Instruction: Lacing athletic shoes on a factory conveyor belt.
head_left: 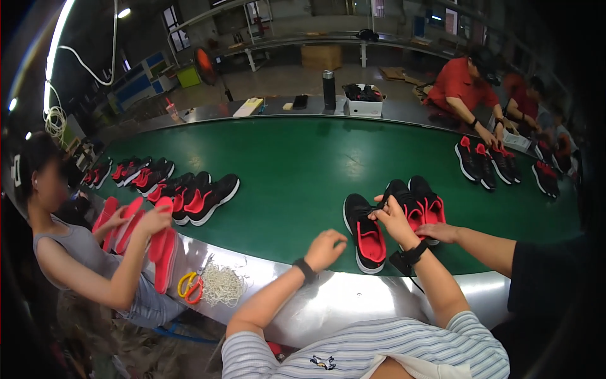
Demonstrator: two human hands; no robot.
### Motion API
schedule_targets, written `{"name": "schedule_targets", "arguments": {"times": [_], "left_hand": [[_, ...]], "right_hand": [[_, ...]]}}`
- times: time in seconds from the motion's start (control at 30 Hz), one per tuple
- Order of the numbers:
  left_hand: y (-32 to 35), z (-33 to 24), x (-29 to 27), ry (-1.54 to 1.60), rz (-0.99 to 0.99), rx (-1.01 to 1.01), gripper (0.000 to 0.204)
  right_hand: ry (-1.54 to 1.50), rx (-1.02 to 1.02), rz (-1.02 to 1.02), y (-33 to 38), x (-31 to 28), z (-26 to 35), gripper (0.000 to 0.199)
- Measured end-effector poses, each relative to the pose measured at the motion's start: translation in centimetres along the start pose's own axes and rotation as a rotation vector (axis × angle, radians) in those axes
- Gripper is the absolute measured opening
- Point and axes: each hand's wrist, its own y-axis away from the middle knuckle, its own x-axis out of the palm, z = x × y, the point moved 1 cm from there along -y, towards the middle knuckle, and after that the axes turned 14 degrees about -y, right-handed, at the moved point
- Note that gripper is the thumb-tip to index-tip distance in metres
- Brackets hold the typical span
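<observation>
A black sneaker [364, 237] with a red lining and white sole stands on the green belt in front of me, its toe pointing away. My right hand [392, 222] is over its right side by the laces, fingers bent and apart, with nothing visibly held. To the left of the shoe, my left hand [325, 249] is raised near the belt's edge, its fingers curled in; whatever may be in them is hidden. Two more black sneakers [428, 197] stand close on the right, partly behind my right hand. A co-worker's hand [439, 232] reaches in from the right and touches them.
On the left, a seated person handles red insoles [165, 252] beside scissors [191, 287] and a pile of pale cord [222, 284]. More sneakers [214, 197] line the belt [290, 164] there. Across it stand a dark bottle [329, 90] and a white box [364, 107]. Co-workers handle sneakers [485, 165] at far right.
</observation>
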Motion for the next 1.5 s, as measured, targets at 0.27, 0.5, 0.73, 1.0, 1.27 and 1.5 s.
{"name": "schedule_targets", "arguments": {"times": [0.27, 0.5, 0.73, 1.0, 1.27, 1.5], "left_hand": [[-11.4, -2.8, 3.3, -0.482, 0.111, 0.278, 0.02], [-9.5, -6.4, 4.7, -0.764, 0.208, 0.461, 0.022], [-12.5, 0.6, 6.1, 0.131, 0.163, -0.159, 0.021], [-9.9, -6.3, 4.7, -0.396, 0.06, 0.086, 0.023], [-8.3, -6.8, 6.0, -0.36, 0.017, 0.101, 0.027], [-8.3, -8.1, 5.9, -0.257, -0.014, 0.169, 0.028]], "right_hand": [[0.45, -0.201, -0.115, 7.4, 0.6, 0.0, 0.019], [0.383, -0.098, -0.306, 7.8, -0.8, -0.4, 0.019], [1.498, 0.007, 0.223, 7.3, -0.5, -0.7, 0.006], [1.57, 0.122, 0.039, 4.5, -0.7, -4.3, 0.022], [1.186, -0.037, -0.1, 8.7, -0.5, -2.4, 0.017], [1.002, 0.243, 0.154, 4.9, -3.9, -3.6, 0.019]]}}
